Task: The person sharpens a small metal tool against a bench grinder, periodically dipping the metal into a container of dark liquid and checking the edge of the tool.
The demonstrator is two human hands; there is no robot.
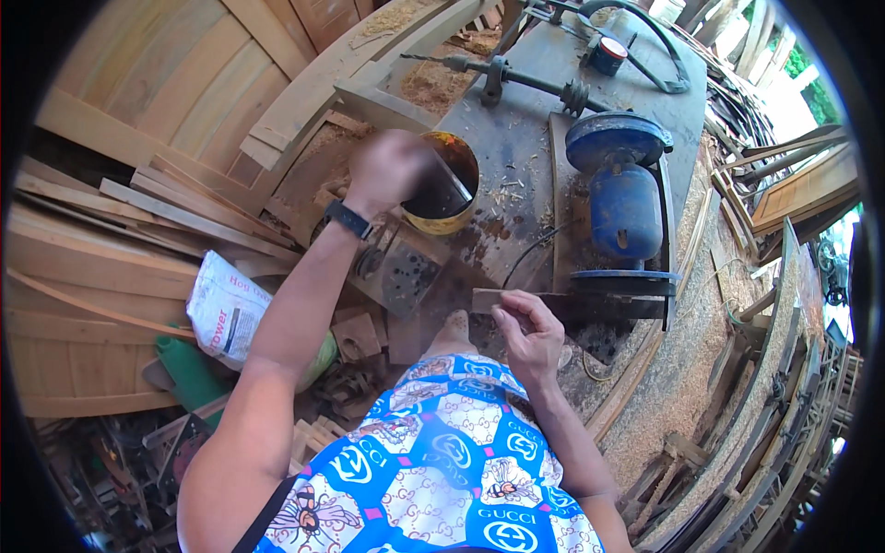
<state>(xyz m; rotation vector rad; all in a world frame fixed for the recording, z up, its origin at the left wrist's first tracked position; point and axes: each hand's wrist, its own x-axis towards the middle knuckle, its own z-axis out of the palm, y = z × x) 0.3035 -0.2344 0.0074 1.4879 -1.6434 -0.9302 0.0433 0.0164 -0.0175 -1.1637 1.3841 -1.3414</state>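
Observation:
My left hand (392,170) is at the near-left rim of a round yellow tub (441,224); it is blurred, so its fingers cannot be made out. A dark, flat, blade-like piece (452,187) with a pale edge slants into the tub beside that hand. Whether the hand holds it is unclear. My right hand (533,339) has curled fingers at the end of a wooden bar (486,300), the thumb on its near side. This bar lies along the near edge of the bench, beside a blue electric motor (627,207) with round discs at both ends.
A shaft with a drill bit (452,63) and pulley crosses the bench's far side. Beyond it are a small red-and-dark tin (607,56) and a curved black frame (678,69). Wooden panels (157,101) lean at left, near a white sack (226,309). Sawdust and scrap wood lie right.

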